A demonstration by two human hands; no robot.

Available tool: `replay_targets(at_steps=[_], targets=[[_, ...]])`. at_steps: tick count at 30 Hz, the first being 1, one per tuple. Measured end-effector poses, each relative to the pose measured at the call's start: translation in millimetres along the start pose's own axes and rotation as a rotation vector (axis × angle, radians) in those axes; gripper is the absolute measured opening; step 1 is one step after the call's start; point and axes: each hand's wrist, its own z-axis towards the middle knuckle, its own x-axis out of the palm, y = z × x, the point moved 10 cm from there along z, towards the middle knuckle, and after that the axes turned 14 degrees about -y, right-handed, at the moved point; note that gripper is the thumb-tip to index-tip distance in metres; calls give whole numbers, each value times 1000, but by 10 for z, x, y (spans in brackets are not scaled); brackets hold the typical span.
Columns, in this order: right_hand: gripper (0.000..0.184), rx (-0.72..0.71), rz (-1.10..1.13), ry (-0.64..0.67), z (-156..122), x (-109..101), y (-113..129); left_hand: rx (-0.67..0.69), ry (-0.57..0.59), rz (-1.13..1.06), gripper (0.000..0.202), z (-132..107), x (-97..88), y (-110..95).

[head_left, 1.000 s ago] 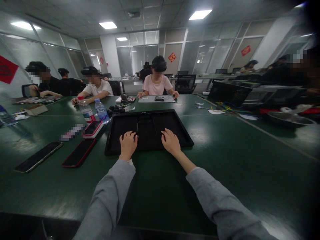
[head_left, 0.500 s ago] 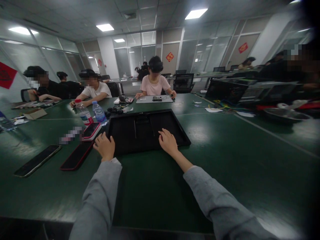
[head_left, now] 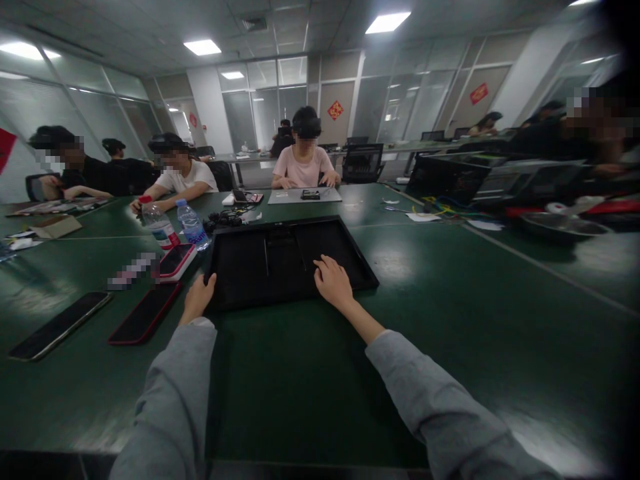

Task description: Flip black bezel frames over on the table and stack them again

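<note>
A shallow black monitor casing [head_left: 240, 270], rectangular with a raised rim, lies flat on the green table [head_left: 280, 387] in front of me. My left hand [head_left: 199, 298] is closed at its left edge, the thumb on the near side of the rim and the other fingers mostly hidden. Over the casing's right half rests my right hand [head_left: 333, 280], palm down with fingers stretched out and no object in it. Whether those fingertips press on the inner surface is hard to tell. Two thin upright ribs show inside the casing, left of this hand.
Left of the casing lie a red-edged phone [head_left: 145, 313], a dark phone [head_left: 60, 325] and a pink-and-white box [head_left: 176, 261]. Two plastic bottles [head_left: 193, 227] stand behind them. Across the table sits a person [head_left: 304, 163] at a grey board [head_left: 280, 196]. Cables and a metal bowl [head_left: 565, 227] are at right.
My left hand has moved from spread fingers near the casing's left corner to closing on its left edge. The right hand keeps its place. The view has shifted slightly to the right.
</note>
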Motion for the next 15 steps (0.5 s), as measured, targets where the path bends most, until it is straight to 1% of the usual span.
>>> replay_targets(at_steps=[3,6,8,9,11,12,13,14,15], targets=[[41,-1,10,-18,-4,12,-14,-7,-1,-10,65,-31,-10,-4],[41,-5,16,-31,-6,21,-20,-18,-30,-40,62,-90,-47,-31],[41,-12,21,-39,-5,19,-15,-9,-87,-80,60,-139,-148,-121],[40,-14,23,-43,-5,16,-13,5,-145,-109,58,-168,-259,-201],[40,-12,24,-53,-2,3,-14,82,-367,-190,57,-276,-680,-450],[40,-11,22,-56,-2,-3,-14,134,-436,-249,53,-362,-897,-603],[40,-11,20,-57,-1,-7,-12,191,-473,-340,48,-464,-1111,-760],[40,-11,17,-57,-1,-11,-10,273,-468,-447,44,-579,-1310,-934],[40,-12,14,-58,-1,-16,-8,381,-424,-562,44,-710,-1487,-1118]])
